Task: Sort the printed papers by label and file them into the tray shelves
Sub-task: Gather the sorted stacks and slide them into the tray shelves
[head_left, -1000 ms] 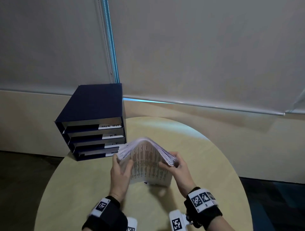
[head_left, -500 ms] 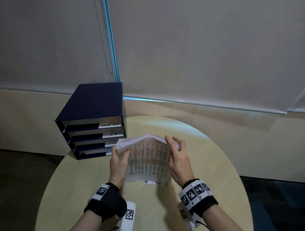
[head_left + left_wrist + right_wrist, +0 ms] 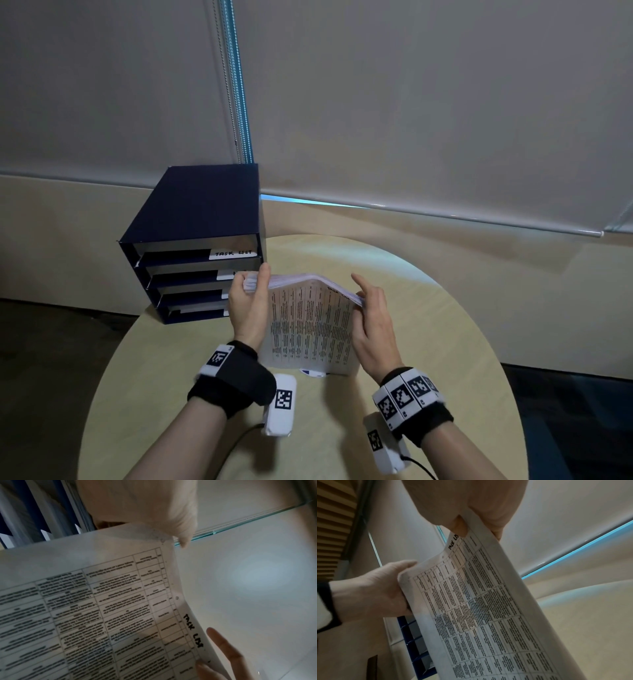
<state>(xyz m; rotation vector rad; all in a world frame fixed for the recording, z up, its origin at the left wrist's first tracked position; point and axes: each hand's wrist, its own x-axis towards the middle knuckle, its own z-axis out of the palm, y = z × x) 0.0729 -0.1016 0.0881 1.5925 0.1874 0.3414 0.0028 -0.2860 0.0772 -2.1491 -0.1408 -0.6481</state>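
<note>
A stack of printed papers (image 3: 308,329) stands on its lower edge on the round table (image 3: 428,342), its top bent away from me. My left hand (image 3: 255,284) grips the stack's top left corner, thumb on the near side. My right hand (image 3: 359,294) pinches the top right corner, index finger raised. The front sheet (image 3: 102,615) shows a printed table and handwritten "TASK LIST" (image 3: 193,630); the same sheet (image 3: 488,608) fills the right wrist view. The dark blue tray shelves (image 3: 195,219) stand just left of the stack; the top shelf label (image 3: 233,254) reads "TASK LIST".
The table's edge curves close on the left and right, with dark floor (image 3: 51,359) below. A wall and roller blinds with a bead chain (image 3: 236,102) rise behind. A small blue and white thing (image 3: 311,372) peeks out beneath the stack.
The stack was bowed over; now it is straighter. My left hand slid up to the top left corner. My right hand shifted from the front face to the top right corner.
</note>
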